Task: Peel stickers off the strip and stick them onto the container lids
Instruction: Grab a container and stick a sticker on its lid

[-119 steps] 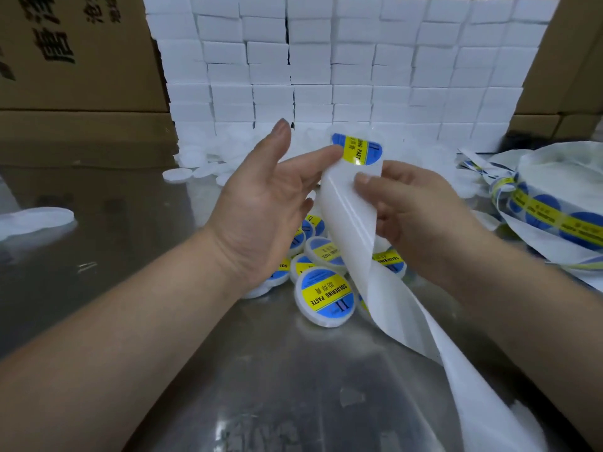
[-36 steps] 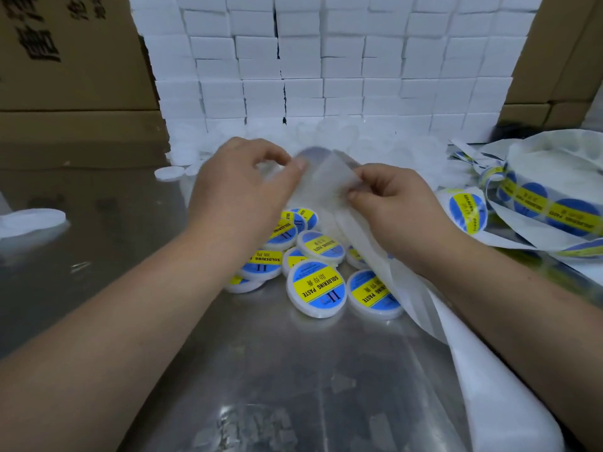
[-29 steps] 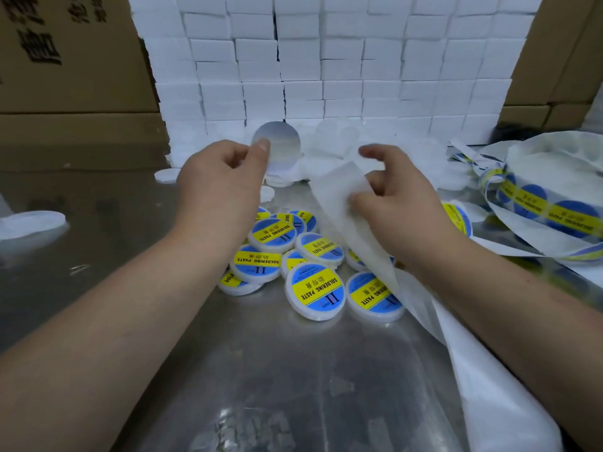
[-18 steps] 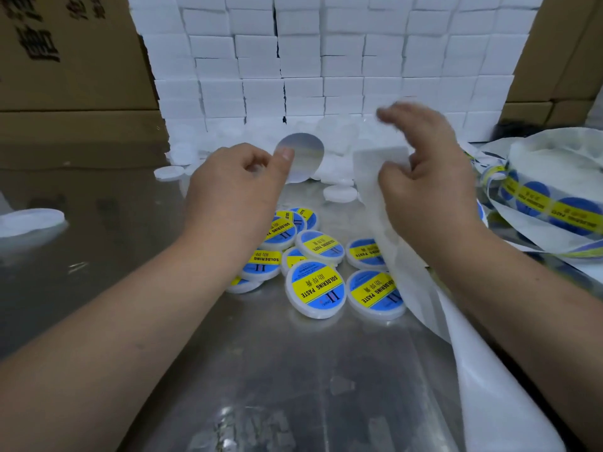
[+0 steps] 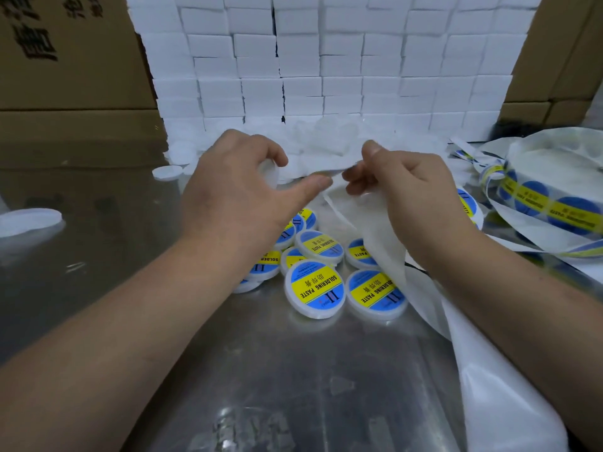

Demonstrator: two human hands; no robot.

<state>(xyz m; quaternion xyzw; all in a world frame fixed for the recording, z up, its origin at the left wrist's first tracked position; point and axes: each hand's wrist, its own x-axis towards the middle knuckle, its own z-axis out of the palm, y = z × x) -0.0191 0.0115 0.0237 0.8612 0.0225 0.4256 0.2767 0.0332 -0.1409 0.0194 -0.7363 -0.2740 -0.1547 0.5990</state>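
Observation:
My left hand (image 5: 241,197) curls its fingers around a plain white round lid (image 5: 271,171), mostly hidden by the fingers. My right hand (image 5: 404,187) pinches the top of the white backing strip (image 5: 489,386), which hangs down to the lower right. A thin pale sheet (image 5: 326,172), seen edge-on, spans between my left thumb and my right fingertips; I cannot tell if it is the sticker. Several lids with blue and yellow stickers (image 5: 315,288) lie in a heap under my hands.
A loose coil of sticker strip (image 5: 554,207) lies at the right. A wall of white blocks (image 5: 326,76) stands behind, with plain white lids (image 5: 171,172) at its foot. Cardboard boxes (image 5: 65,60) flank it. The table (image 5: 261,370) is shiny metal.
My left hand peeled a sticker off the strip and lifted it. My right hand reached back toward the white lids, then came back to meet the left hand, which now holds a white lid.

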